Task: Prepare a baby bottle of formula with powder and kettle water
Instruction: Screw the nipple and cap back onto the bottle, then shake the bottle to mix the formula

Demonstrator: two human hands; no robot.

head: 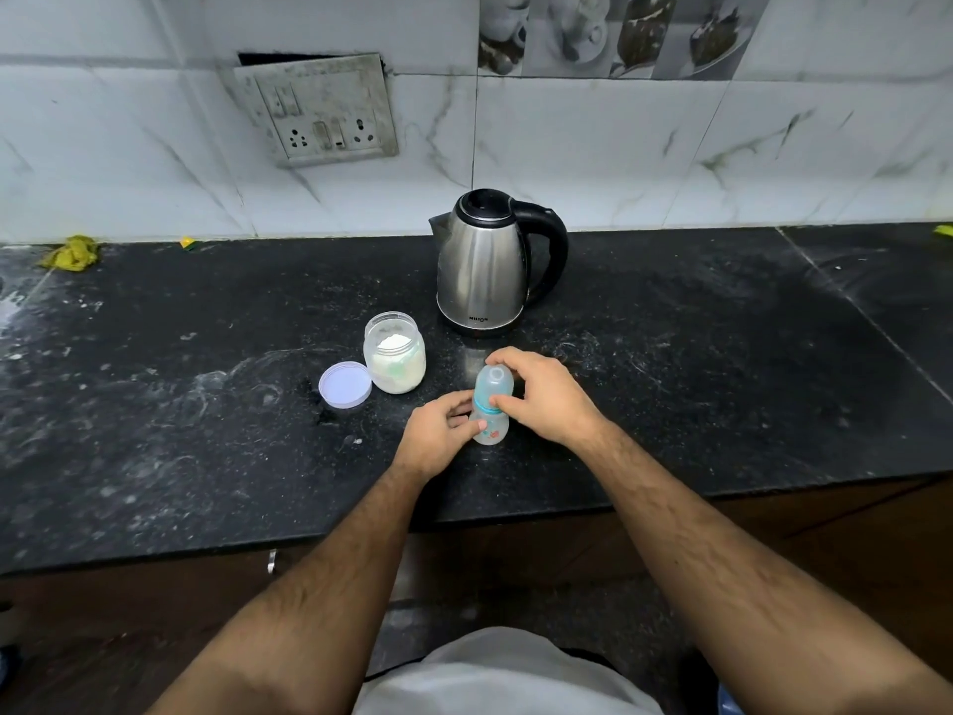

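At centre frame on the table (pixel 154 405), the left hand (pixel 438 438) closes around the bottle (pixel 490 415) while the right hand (pixel 541 394) pinches its cap; a hard twist could tip it toward the open jar (pixel 394 358) of powder left of it, below the kettle (pixel 485 265).

Counted: 1 kettle (pixel 485 265), 1 baby bottle (pixel 492 405), 1 powder jar (pixel 394 359), 1 lid (pixel 344 384), 2 hands.

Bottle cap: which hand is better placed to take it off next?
Right. The right hand already has its grip on the cap and teal collar of the bottle, while the left hand steadies the body low down on the counter.
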